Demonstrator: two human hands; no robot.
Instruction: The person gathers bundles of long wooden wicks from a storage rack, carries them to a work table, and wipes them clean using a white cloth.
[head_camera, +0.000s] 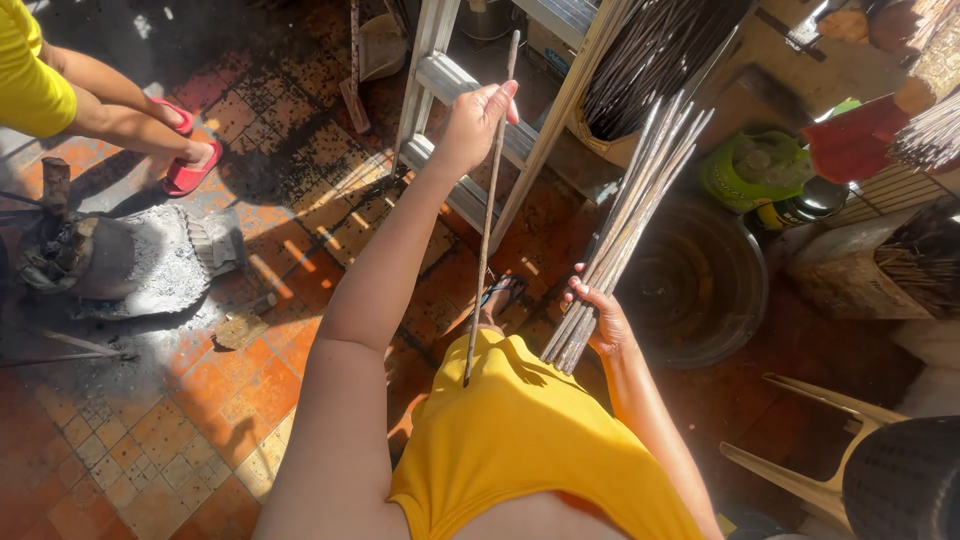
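Left hand (478, 118) raised, fingers pinched shut near the top of one long thin stick (489, 215), which hangs nearly upright with its lower tip over the yellow lap (520, 430). Right hand (600, 318) wrapped closed around the base of a bundle of similar sticks (630, 210), fanning up and to the right. Single stick and bundle are apart, not touching. To do this well, judging from the pose: keep the pinch high and light so the stick hangs straight, and hold the bundle tight low down so none slide out. Floor is worn orange tile (200, 400), sunlit, with a pile of grey ash (165, 265) at left. A metal ladder frame (450, 80) stands ahead, a dark round basin (695, 285) at right. Another person's feet in red sandals (190, 170) upper left.
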